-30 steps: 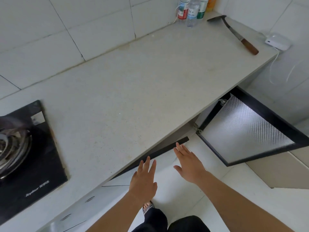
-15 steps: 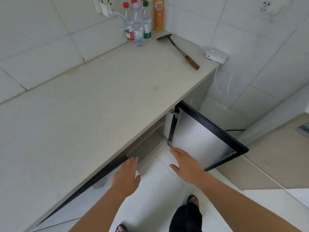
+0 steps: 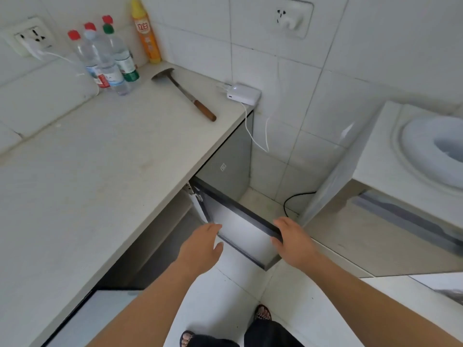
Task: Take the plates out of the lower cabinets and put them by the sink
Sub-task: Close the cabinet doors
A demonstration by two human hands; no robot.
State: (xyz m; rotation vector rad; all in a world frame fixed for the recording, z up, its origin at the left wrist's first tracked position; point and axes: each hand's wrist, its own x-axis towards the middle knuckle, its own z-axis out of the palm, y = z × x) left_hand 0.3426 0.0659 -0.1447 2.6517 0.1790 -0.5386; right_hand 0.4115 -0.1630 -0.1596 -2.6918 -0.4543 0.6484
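Holds the open cabinet door [image 3: 240,229] by its outer edge with the right grip [image 3: 292,242], clamped there, thumb on the inner face. Stretches the left grip [image 3: 200,249] toward the opening under the desk [image 3: 100,171], fingers straight and apart, carrying nothing. Shows no plates: presumably inside the lower cabinet, hidden beneath the desk's edge. Likely risks from here: reaching in blind and bumping a stack, or catching knuckles on the desk's underside; lifting plates one-handed with the other grip busy on the door, and dropping them on the tiled floor [image 3: 238,284]; leaning weight on the door and straining its hinge [image 3: 194,194].
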